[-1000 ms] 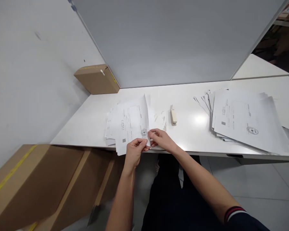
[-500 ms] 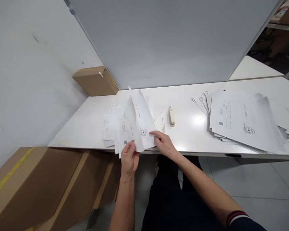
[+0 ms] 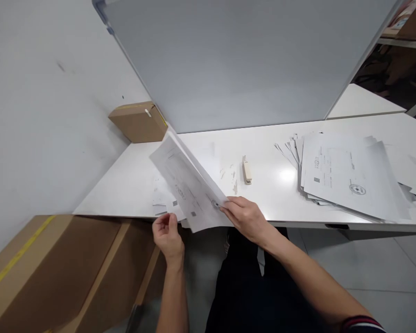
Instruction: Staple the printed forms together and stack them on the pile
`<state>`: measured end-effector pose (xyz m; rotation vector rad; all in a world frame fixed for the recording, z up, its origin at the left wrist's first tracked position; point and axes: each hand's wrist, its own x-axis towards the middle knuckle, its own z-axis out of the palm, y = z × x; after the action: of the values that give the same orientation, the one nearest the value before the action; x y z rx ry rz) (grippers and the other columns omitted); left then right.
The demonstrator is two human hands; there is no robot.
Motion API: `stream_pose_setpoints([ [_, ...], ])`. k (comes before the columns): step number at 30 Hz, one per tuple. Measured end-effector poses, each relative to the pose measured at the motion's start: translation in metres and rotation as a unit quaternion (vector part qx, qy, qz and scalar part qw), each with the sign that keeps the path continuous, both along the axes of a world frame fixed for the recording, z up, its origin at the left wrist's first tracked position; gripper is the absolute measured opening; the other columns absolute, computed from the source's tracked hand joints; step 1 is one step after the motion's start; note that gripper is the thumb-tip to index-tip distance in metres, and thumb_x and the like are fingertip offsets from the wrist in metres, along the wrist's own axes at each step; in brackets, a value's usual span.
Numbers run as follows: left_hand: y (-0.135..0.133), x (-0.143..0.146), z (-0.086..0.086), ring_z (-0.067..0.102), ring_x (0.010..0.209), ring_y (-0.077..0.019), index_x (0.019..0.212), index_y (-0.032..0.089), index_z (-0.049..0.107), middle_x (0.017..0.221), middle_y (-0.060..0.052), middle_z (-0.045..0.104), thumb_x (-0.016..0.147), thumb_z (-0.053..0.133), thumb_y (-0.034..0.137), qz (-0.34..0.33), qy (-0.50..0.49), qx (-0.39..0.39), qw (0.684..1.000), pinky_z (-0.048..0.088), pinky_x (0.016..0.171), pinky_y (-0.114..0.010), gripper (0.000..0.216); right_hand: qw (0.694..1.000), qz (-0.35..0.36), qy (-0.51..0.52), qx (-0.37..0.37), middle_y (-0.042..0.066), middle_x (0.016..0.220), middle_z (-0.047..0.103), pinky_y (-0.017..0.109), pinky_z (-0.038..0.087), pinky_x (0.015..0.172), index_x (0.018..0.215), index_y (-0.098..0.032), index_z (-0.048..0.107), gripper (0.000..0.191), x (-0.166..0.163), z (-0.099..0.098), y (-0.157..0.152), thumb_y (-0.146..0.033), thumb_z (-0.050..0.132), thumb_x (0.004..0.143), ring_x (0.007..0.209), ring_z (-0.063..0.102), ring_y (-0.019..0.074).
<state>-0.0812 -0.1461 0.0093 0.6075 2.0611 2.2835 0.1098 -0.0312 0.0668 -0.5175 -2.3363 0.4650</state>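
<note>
White desk [image 3: 263,152] runs wide under a grey partition board [image 3: 246,60], with brown cardboard boxes [image 3: 55,273] stacked low on the left and a smaller carton [image 3: 138,121] tucked in the far corner. Off to the right, a broad fanned pile of printed papers [image 3: 350,173]. Nearer, a lifted sheaf of sheets [image 3: 189,185] tilts up over a second pile [image 3: 161,201] at the desk's front edge. Right hand [image 3: 247,217] pinches that sheaf at its lower corner, fingers clamped on it; left hand [image 3: 166,233] hovers just beside, fingers loosely curled, gripping nothing. One-corner hold looks risky: the sheets could fan and slide off the edge. Small cream stapler [image 3: 246,171] sits mid-desk, apart.
</note>
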Motion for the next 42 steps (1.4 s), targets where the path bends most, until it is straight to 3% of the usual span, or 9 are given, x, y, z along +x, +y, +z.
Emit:
stream_pose_setpoints([
  [9,0.023,-0.009,0.040,0.049,0.114,-0.0194,0.131,0.036,0.025,0.129,-0.009,0.040,0.059,0.079,0.032,-0.177,-0.004,0.022,0.984,0.040,0.095,-0.035,0.089,0.996,-0.031,-0.001,0.082,0.006,0.092,0.066,0.028,0.054,0.072,0.085,-0.017,0.063,0.008,0.097,0.070,0.027,-0.019,0.055,0.085,0.082,0.062,0.0155],
  [13,0.040,0.007,0.042,0.038,0.127,-0.0258,0.132,0.035,0.028,0.137,-0.011,0.035,0.060,0.078,0.035,-0.249,0.010,-0.016,0.968,0.034,0.102,-0.042,0.088,0.990,-0.066,-0.012,0.125,0.003,0.097,0.066,0.027,0.054,0.076,0.091,-0.020,0.063,0.011,0.132,0.084,0.030,-0.014,0.058,0.082,0.085,0.062,0.0151],
  [19,0.053,0.036,0.037,0.034,0.130,-0.0262,0.130,0.032,0.035,0.139,-0.010,0.038,0.065,0.074,0.032,-0.379,0.021,-0.024,0.925,0.033,0.103,-0.046,0.075,0.980,-0.138,-0.009,0.140,0.000,0.089,0.067,0.025,0.054,0.072,0.086,-0.022,0.063,0.010,0.164,0.079,0.034,-0.014,0.061,0.080,0.079,0.064,0.0144],
  [24,0.061,0.045,0.061,0.055,0.109,-0.0209,0.120,0.027,0.049,0.110,-0.005,0.060,0.060,0.078,0.026,-0.375,0.029,0.013,0.927,0.040,0.098,-0.041,0.067,0.970,-0.142,0.024,0.195,0.000,0.086,0.067,0.028,0.053,0.070,0.088,-0.026,0.064,0.017,0.170,0.088,0.036,-0.013,0.064,0.077,0.076,0.064,0.0157],
  [28,0.068,0.047,0.080,0.062,0.078,-0.0163,0.084,0.020,0.066,0.073,0.001,0.065,0.057,0.079,0.027,-0.302,0.022,0.068,0.951,0.052,0.078,-0.031,0.031,0.966,-0.152,0.050,0.201,0.000,0.090,0.068,0.029,0.052,0.069,0.092,-0.030,0.063,0.021,0.167,0.102,0.034,-0.016,0.065,0.076,0.079,0.064,0.0176],
  [31,0.072,0.047,0.072,0.062,0.071,-0.0155,0.072,0.018,0.067,0.070,0.001,0.066,0.058,0.078,0.030,-0.275,0.006,0.083,0.958,0.053,0.071,-0.030,0.021,0.975,-0.183,0.075,0.098,0.001,0.096,0.067,0.032,0.052,0.074,0.113,-0.030,0.055,0.039,0.170,0.098,0.038,-0.021,0.066,0.077,0.085,0.064,0.0192],
  [35,0.074,0.046,0.037,0.062,0.071,-0.0148,0.074,0.017,0.068,0.073,0.000,0.069,0.058,0.077,0.032,-0.275,-0.041,0.078,0.957,0.053,0.071,-0.030,0.024,0.970,-0.139,0.133,-0.152,0.004,0.092,0.068,0.035,0.054,0.070,0.131,-0.026,0.041,0.063,0.180,0.061,0.054,-0.028,0.068,0.074,0.082,0.065,0.0199],
  [38,0.074,0.046,0.020,0.063,0.075,-0.0155,0.078,0.018,0.069,0.077,-0.001,0.070,0.059,0.077,0.031,-0.290,-0.061,0.085,0.951,0.053,0.074,-0.031,0.024,0.931,-0.113,0.151,-0.314,0.006,0.090,0.070,0.037,0.054,0.069,0.114,-0.021,0.058,0.046,0.183,0.026,0.065,-0.034,0.070,0.071,0.081,0.065,0.0217],
  [42,0.075,0.046,0.029,0.063,0.074,-0.0149,0.079,0.019,0.068,0.078,-0.001,0.069,0.062,0.076,0.030,-0.297,-0.040,0.101,0.949,0.052,0.073,-0.030,0.022,0.877,-0.181,0.186,-0.404,0.006,0.083,0.072,0.039,0.053,0.073,0.084,-0.018,0.070,0.028,0.175,0.001,0.074,-0.037,0.074,0.065,0.084,0.066,0.0270],
])
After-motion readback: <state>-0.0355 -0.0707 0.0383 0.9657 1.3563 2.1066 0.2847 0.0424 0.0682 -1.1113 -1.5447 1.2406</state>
